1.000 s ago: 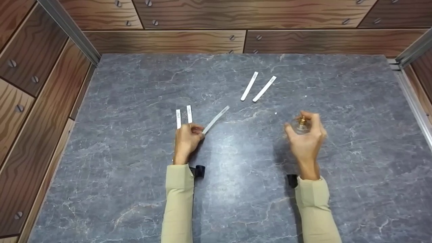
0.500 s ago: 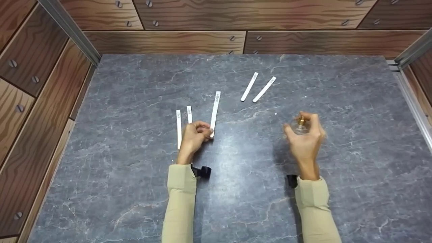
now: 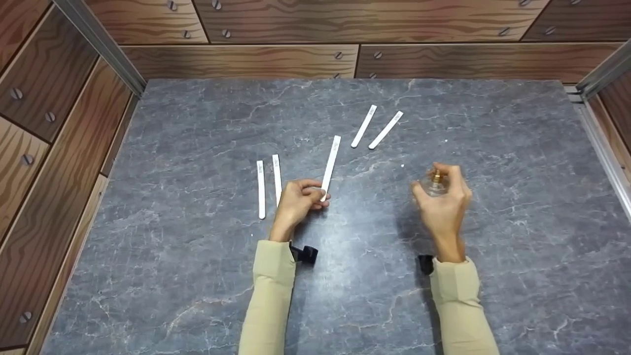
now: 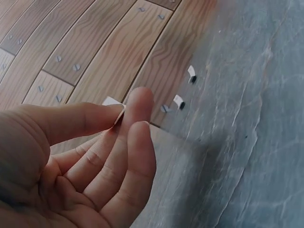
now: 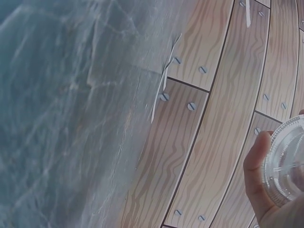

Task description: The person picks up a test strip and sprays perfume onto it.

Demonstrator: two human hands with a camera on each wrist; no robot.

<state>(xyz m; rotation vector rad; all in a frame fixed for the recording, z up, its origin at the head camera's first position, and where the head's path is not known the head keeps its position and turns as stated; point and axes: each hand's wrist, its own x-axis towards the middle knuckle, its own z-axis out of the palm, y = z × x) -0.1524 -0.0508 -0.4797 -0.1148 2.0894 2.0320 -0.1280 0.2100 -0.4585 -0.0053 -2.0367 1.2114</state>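
A white paper scent strip (image 3: pixel 331 162) with small dark print at its far end is pinched near its lower end by my left hand (image 3: pixel 298 204). In the left wrist view the thumb and index finger meet on the strip (image 4: pixel 111 101), seen almost end-on. To the right, my right hand (image 3: pixel 443 212) grips a clear glass perfume bottle (image 3: pixel 436 187) with a gold spray neck, a finger over its top. The right wrist view shows the ridged round bottom of the bottle (image 5: pixel 278 166), with the thumb along its side. Strip and bottle are held well apart.
Two strips lie left of my left hand, one a printed strip (image 3: pixel 261 190), the other a strip (image 3: pixel 277 175) partly hidden by the hand. Farther back lie a slanted strip (image 3: pixel 364 126) and its neighbour (image 3: pixel 386 130). Wood-patterned panels (image 3: pixel 286 61) border the grey marbled table (image 3: pixel 197 276).
My left hand has moved right with its strip, which has turned more upright in the head view and shows its printed face. The right hand keeps the bottle, shifting slightly left.
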